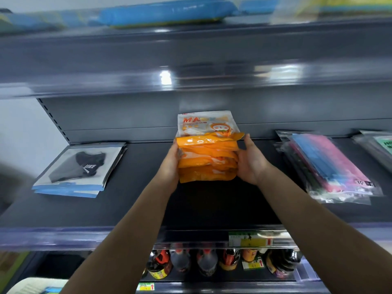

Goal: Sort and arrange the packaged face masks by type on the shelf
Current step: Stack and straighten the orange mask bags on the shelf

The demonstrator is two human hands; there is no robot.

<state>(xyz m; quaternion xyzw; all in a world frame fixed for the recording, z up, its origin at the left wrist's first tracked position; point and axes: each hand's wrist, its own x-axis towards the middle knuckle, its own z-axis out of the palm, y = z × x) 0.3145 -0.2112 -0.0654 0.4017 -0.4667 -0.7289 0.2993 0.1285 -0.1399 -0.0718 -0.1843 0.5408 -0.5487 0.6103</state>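
A stack of orange mask packs (206, 160) sits in the middle of the dark shelf (137, 200), with a white-and-orange "MASK" pack at its far end. My left hand (169, 166) grips the stack's left side, and its fingers wrap around the edge. On the stack's right side my right hand (251, 163) lies flat with the thumb raised. A pile of packs with a black mask (80, 168) lies at the left. Clear packs of pink and blue masks (331, 166) lie at the right.
More packs with a green label (381, 145) lie at the far right edge. Blurred blue packs (165, 11) lie on the upper shelf. Bottles (212, 262) stand on the shelf below, behind price tags (250, 238). Bare shelf surface shows between the piles.
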